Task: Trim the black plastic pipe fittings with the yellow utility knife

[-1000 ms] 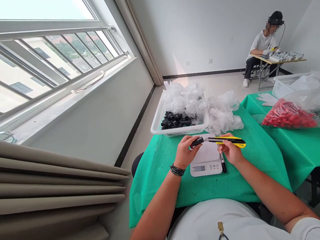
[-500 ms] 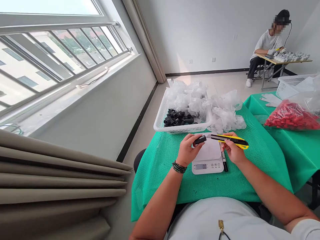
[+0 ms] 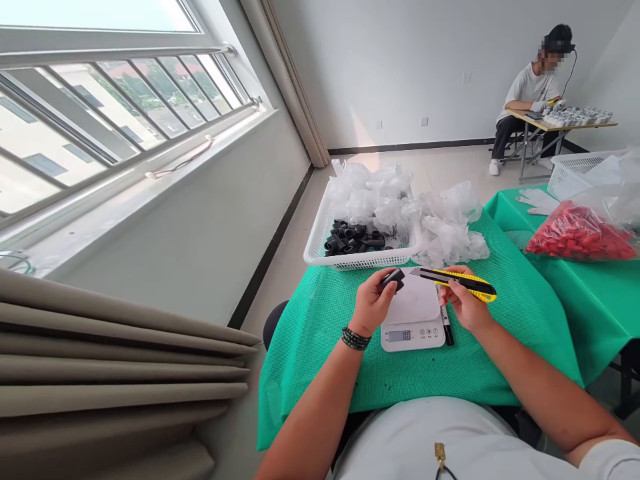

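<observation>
Pinched in my left hand (image 3: 371,301) is a short black pipe fitting (image 3: 393,280), tilted up toward the right. My right hand (image 3: 468,303) is closed around a yellow and black utility knife (image 3: 463,283). Its bare blade points left, a small gap away from the fitting. Beneath both hands lies a white digital scale (image 3: 413,327), its display reading 0.0. Against the scale's right side rests a black and white marker (image 3: 448,327), partly hidden behind my right hand.
Beyond the scale, a white basket (image 3: 360,259) holds several black fittings (image 3: 353,237) and clear plastic bags (image 3: 373,190). More bags (image 3: 447,227) lie beside it. A bag of red pieces (image 3: 575,233) and a glove (image 3: 537,200) sit right. A person (image 3: 530,90) works at a far table.
The fitting has turned in my left hand, so its end now angles upward. The knife blade, which was at the fitting's end, now sits slightly apart from it.
</observation>
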The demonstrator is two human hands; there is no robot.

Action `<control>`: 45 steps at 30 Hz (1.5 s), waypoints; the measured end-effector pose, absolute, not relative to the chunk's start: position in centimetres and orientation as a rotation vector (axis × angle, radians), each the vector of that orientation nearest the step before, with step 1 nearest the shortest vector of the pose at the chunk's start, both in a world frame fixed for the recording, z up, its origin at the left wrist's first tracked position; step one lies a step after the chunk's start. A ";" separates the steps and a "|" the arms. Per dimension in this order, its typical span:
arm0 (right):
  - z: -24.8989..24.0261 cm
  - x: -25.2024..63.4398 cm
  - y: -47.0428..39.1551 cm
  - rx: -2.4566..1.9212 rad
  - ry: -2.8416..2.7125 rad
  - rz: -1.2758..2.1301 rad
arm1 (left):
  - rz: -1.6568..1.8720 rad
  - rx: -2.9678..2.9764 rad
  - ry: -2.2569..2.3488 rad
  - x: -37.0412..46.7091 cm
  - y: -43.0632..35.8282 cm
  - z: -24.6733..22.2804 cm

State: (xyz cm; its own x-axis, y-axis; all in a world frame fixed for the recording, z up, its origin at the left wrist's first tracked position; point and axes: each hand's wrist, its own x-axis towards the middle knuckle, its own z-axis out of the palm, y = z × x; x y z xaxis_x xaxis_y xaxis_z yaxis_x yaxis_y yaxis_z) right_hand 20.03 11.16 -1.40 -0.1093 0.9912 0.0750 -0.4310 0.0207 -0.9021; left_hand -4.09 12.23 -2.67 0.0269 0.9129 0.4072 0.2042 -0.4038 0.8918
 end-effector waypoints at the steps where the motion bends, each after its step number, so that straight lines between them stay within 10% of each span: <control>1: -1.3 20.0 11.1 -0.777 -0.986 1.448 | 1.420 1.641 1.133 -4.0 12.2 -2.7; 13: -0.8 19.9 11.5 -0.738 -0.937 1.382 | 1.732 1.560 1.364 -4.2 12.9 -3.9; 45: -1.6 19.5 11.4 -0.773 -1.056 1.607 | 1.255 1.862 0.975 -3.0 11.0 -2.0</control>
State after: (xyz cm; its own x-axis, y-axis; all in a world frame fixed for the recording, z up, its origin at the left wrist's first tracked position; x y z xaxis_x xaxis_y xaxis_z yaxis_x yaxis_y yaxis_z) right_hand 19.53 11.37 -1.65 -0.2746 0.9614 0.0183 -0.3987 -0.0965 -0.9120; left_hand -3.02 11.00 -1.97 0.2545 0.8637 0.4350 0.2081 -0.4882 0.8476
